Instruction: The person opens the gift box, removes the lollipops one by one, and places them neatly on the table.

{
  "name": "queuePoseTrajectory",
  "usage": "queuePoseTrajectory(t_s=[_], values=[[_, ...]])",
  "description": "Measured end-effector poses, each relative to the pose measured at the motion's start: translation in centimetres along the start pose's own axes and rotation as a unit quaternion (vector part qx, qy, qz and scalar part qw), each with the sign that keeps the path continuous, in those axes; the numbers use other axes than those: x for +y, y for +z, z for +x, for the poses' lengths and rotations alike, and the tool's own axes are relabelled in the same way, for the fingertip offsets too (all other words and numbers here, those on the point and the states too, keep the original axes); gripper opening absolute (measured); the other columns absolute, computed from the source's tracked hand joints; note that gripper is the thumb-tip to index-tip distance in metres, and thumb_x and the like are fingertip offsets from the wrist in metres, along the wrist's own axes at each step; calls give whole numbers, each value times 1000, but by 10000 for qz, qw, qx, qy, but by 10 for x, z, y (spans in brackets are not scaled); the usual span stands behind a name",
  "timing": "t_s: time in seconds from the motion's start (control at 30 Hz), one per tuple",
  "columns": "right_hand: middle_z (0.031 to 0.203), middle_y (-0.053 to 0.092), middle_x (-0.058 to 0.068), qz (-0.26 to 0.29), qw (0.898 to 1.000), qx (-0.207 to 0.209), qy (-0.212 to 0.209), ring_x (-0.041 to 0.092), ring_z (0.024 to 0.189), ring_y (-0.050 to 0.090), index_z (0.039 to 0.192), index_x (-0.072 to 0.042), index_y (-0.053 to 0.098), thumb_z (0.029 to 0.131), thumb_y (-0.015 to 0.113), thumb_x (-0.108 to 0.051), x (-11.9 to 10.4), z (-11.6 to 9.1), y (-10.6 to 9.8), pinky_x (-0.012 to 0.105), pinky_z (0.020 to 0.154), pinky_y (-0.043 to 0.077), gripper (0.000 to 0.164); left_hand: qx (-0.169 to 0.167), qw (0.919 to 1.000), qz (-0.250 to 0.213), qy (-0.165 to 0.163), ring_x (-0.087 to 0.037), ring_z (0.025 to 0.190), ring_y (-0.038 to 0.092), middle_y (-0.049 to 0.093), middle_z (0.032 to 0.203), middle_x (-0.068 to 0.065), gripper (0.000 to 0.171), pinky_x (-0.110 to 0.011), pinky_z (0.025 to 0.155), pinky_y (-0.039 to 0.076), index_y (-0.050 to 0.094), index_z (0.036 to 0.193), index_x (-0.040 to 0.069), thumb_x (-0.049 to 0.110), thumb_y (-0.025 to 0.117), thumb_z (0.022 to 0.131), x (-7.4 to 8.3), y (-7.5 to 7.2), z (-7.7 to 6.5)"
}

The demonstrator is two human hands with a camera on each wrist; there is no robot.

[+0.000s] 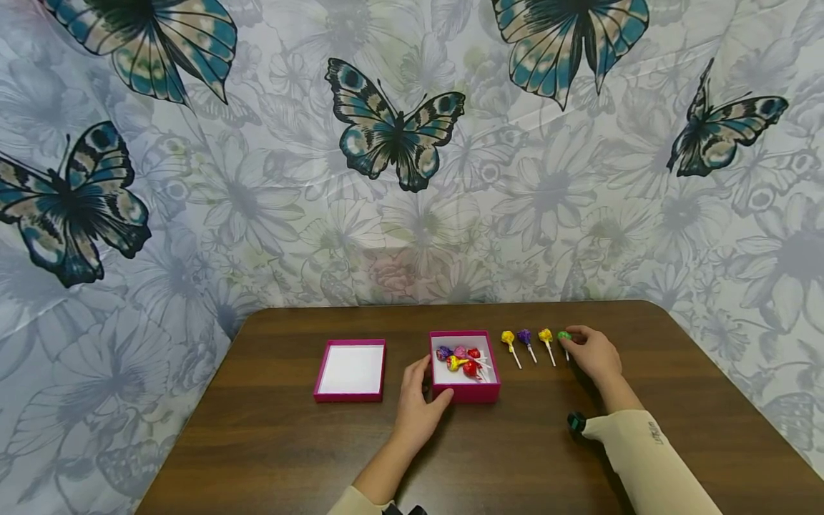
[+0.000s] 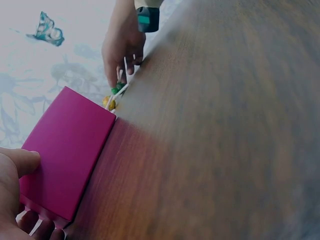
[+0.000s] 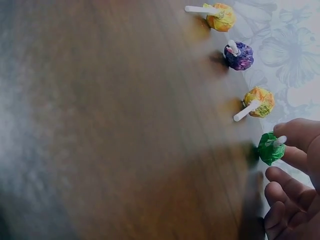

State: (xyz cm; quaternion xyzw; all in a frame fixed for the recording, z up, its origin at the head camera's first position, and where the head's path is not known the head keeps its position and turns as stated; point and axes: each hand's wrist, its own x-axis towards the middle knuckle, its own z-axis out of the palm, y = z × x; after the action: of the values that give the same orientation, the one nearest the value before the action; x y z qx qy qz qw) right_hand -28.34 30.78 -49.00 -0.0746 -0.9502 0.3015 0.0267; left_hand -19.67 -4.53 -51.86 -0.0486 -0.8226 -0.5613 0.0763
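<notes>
And there the left hand (image 1: 415, 415) gripped the pink box (image 1: 466, 393) while, well apart, the right hand (image 1: 595, 354) pinched the green lollipop (image 3: 270, 149) beside a yellow lollipop (image 3: 261, 100), a positioning step, I judged, that called for a light touch next.

No text, label, brand or number is legible; a small dark marking (image 1: 655, 431) resembling lettering is located on the light-coloured right sleeve (image 1: 656, 465), at the near right of the scene, and is too small to read.
</notes>
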Motion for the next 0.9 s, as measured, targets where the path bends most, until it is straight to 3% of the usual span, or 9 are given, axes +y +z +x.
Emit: queuePoseTrajectory(t_s=[0.47,0.73,0.9], values=[[138,55,28,-112,9996,-157,-186,49,119,55,143,-4,50,100,53,-32,2,-1,0,61,89,45,51,-13,10000,-33,-5,-30,134,46,44,148,-10,70,-53,111,41,44,148,10,25,76,88,-1,0,0],[141,52,30,-50,9996,-196,-182,52,124,49,145,-4,47,101,51,-33,-1,-5,-2,66,96,40,53,-81,9999,-51,-106,-29,135,45,42,149,-9,70,-53,111,41,42,150,11,25,75,89,2,-1,-1],[139,54,29,-33,9998,-17,-213,51,122,51,144,-4,49,101,52,-33,-2,-7,-3,65,94,42,52,-55,10000,-25,-37,-31,135,45,43,149,-10,70,-55,111,40,43,149,10,25,75,89,1,-1,-1]])
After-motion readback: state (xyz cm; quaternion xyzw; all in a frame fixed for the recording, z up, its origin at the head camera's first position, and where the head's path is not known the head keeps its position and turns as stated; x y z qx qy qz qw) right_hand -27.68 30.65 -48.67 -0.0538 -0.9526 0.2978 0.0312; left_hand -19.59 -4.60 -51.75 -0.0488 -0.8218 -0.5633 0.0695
